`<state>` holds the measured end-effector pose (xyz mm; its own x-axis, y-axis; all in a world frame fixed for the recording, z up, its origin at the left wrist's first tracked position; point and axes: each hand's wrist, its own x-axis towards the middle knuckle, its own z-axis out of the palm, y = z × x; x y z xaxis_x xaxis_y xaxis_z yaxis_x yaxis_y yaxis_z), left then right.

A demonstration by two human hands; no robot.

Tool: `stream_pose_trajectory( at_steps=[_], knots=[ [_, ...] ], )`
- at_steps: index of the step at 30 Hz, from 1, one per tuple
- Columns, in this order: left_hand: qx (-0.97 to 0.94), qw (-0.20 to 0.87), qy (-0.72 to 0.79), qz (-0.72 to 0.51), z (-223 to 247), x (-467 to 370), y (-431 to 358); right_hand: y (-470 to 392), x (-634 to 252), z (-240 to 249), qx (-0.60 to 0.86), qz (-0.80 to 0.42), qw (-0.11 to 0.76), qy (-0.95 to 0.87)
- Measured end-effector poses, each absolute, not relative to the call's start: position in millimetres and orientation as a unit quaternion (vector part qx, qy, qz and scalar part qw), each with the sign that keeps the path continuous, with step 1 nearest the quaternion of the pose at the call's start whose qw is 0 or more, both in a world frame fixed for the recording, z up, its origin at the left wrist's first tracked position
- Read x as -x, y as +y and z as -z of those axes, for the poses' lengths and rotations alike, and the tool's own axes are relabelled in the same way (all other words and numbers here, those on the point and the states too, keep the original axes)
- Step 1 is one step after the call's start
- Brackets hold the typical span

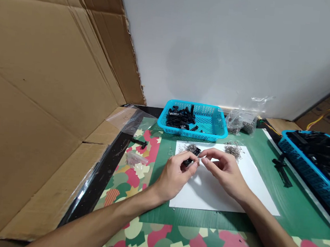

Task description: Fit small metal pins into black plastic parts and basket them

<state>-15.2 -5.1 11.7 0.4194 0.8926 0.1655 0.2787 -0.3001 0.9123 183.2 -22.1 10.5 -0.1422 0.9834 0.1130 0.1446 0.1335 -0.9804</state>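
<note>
Above a white sheet of paper (222,196), my left hand (175,173) is closed round a small black plastic part (187,162). My right hand (225,172) is at its right, thumb and forefinger pinched close to the part's end; whatever lies between those fingertips is too small to make out. Behind the left hand is a pile of small metal pieces (191,147), partly hidden by the hand and the part. A second pile of small shiny metal pieces (233,149) rests on the paper behind my right hand.
A blue basket (192,135) with black parts stands at the back, beside plastic bags (241,122) of small pieces. Another blue basket (307,165), heaped with black parts, is at right. Loose black parts (282,171) lie nearby. Cardboard (37,71) walls the left.
</note>
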Motion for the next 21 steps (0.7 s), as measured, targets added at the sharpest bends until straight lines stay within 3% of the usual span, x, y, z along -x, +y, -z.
stream_pose_trajectory(
  at_steps=[9,21],
  knots=[
    [-0.725,0.432,0.403,-0.353,-12,16,-5,-27,-186,-12,0.485,-0.383,0.412,-0.67],
    [-0.581,0.61,0.332,-0.425,5,15,-1,-33,-183,-12,0.443,-0.171,0.48,-0.737]
  ],
)
